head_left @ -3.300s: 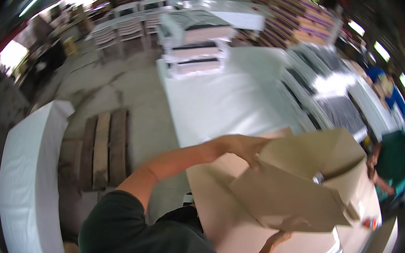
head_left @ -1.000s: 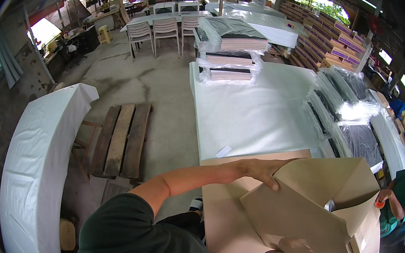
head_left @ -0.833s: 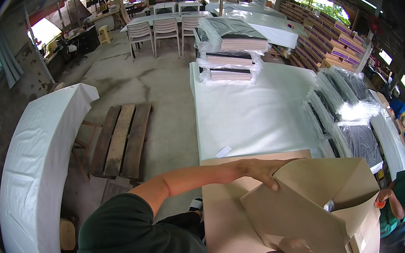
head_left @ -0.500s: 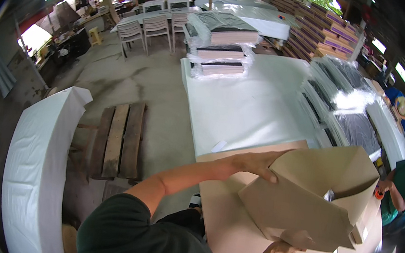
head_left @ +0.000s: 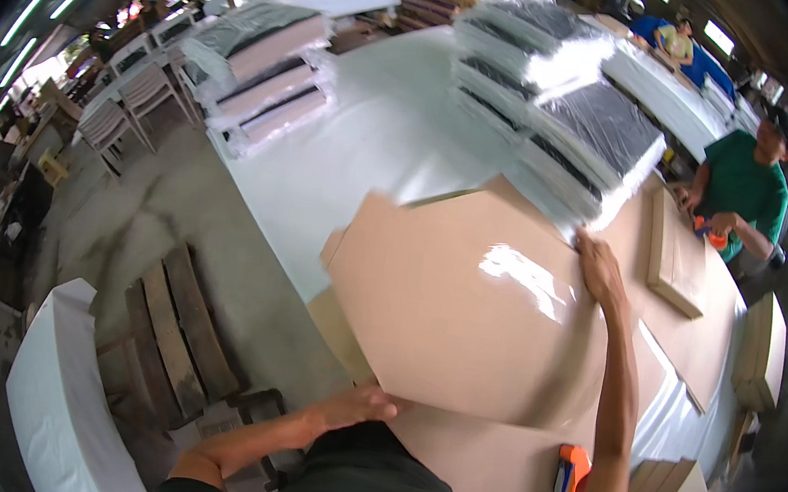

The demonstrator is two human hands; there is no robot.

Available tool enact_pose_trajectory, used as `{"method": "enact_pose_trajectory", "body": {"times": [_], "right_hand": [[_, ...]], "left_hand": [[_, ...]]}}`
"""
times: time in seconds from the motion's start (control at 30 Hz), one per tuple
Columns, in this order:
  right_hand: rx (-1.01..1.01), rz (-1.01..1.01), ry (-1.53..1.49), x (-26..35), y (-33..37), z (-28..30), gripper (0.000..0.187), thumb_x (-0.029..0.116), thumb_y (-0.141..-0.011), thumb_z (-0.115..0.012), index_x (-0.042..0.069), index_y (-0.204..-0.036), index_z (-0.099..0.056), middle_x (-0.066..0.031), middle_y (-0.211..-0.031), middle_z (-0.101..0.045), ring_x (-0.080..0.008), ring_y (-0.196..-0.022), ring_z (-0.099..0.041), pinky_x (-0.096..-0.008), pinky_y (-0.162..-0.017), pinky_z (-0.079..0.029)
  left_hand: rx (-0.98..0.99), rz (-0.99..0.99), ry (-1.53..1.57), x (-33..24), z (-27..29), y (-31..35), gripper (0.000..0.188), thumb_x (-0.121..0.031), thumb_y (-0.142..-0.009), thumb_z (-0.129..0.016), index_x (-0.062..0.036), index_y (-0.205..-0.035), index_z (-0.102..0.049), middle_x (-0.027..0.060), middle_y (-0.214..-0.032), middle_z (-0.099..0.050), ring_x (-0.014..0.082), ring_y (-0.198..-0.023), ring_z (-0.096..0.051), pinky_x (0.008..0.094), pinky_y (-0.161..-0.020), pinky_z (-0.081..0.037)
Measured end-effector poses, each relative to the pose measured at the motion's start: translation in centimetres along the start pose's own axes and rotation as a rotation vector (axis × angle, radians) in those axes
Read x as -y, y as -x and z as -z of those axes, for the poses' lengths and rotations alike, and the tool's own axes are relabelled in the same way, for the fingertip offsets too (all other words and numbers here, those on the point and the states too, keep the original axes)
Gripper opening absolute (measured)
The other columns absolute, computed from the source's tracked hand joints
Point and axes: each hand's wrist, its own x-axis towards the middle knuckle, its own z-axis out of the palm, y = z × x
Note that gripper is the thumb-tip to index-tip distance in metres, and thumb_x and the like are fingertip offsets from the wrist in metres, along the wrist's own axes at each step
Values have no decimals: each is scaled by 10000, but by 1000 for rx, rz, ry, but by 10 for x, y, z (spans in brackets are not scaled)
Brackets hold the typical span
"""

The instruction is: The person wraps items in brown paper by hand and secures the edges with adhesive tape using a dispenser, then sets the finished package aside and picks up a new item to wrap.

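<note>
A large brown cardboard box (head_left: 465, 303) lies in front of me with its broad face up, and a shiny strip, apparently clear tape, runs over its right part. At its near left corner my left hand (head_left: 361, 406) is closed, fingers curled by the edge. My right hand (head_left: 600, 270) grips the box's far right edge, its arm stretched along that side. Close to my right forearm stands an orange and blue tape dispenser (head_left: 570, 475) on the brown cardboard sheet (head_left: 477, 455) covering the table. The underside of the box is hidden.
Plastic-wrapped stacks (head_left: 566, 100) stand on the white-covered table (head_left: 382, 99) beyond. At right a co-worker (head_left: 745, 189) in green holds an orange tape dispenser near a long flat box (head_left: 675, 254). A slatted wooden bench (head_left: 180, 329) and a white-wrapped piece (head_left: 71, 394) are at left.
The box has gone from tilted up with flaps open to lying broad face up. My left hand moved to its near left corner, my right to its far right edge. The view swung right.
</note>
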Motion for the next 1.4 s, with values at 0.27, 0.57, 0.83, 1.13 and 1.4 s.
{"method": "enact_pose_trajectory", "body": {"times": [0.27, 0.57, 0.83, 1.13, 1.4], "right_hand": [[591, 469, 352, 7, -99, -123, 617, 552, -956, -374, 26, -878, -687, -166, -836, -674, -352, -828, -621, -405, -820, -466], [127, 788, 201, 6, -74, -192, 407, 412, -954, -483, 56, -970, -680, -144, -906, -677, -328, -773, -623, -431, -727, -492], [-162, 463, -38, -43, 73, -152, 255, 243, -934, -569, 35, -1066, -636, -155, -1071, -651, -363, -878, -623, -410, -768, -504], [-173, 239, 373, -42, 244, -224, 714, 514, -900, -502, 94, -1455, -343, -74, -1545, -265, -239, -1409, -281, -515, -1149, -190], [-272, 134, 519, -35, 281, -231, 792, 554, -838, -537, 134, -1472, -316, -28, -1531, -300, -181, -1404, -285, -508, -1151, -175]], "left_hand": [[215, 203, -154, 190, -69, -90, 684, -366, -944, -565, -48, -1458, -243, 123, -1369, -384, 207, -1267, -389, 380, -1102, -301], [199, -132, 159, 219, -138, -144, 813, -349, -901, -648, -81, -1503, -174, 95, -1533, -274, 242, -1406, -265, 305, -1079, -334], [128, -540, -824, 68, -42, -122, 422, -219, -924, -581, -111, -1329, -534, 101, -1336, -552, 290, -1253, -490, 392, -1060, -372], [146, -680, -1927, 51, 61, -197, 520, -412, -996, -369, -200, -1470, -347, -19, -1545, -279, 252, -1447, -180, 540, -1148, -188], [207, -865, -2064, 68, 63, -163, 538, -479, -980, -362, -258, -1471, -340, -36, -1523, -329, 241, -1420, -265, 536, -1117, -260]]}}
